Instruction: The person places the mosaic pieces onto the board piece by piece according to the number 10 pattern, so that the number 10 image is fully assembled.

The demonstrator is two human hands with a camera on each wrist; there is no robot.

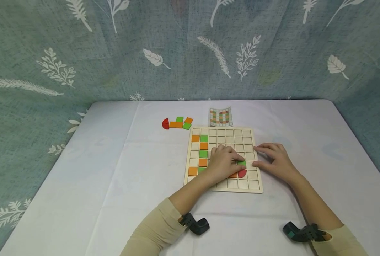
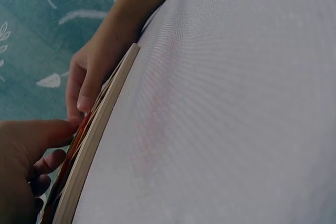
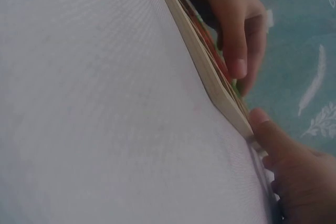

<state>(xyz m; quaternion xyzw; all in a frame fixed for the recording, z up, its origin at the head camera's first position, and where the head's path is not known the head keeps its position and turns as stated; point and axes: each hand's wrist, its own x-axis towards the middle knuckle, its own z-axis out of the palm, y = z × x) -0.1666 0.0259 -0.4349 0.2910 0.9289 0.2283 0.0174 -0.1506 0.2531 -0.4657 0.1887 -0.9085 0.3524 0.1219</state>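
A wooden grid board lies on the white table, with orange and green square tiles in some cells. My left hand reaches over it, thumb and index finger at either side of a green tile on the right part of the grid. Just below that tile is a red rounded piece, with an orange tile beside it. The left hand hides the middle cells. My right hand is at the board's right edge, thumb and index finger spread apart and touching it; this hand holds no tile.
Beyond the board's upper left corner lie loose pieces: red rounded ones, a long orange one and green ones. A patterned card lies behind the board. A leaf-print cloth hangs behind the table.
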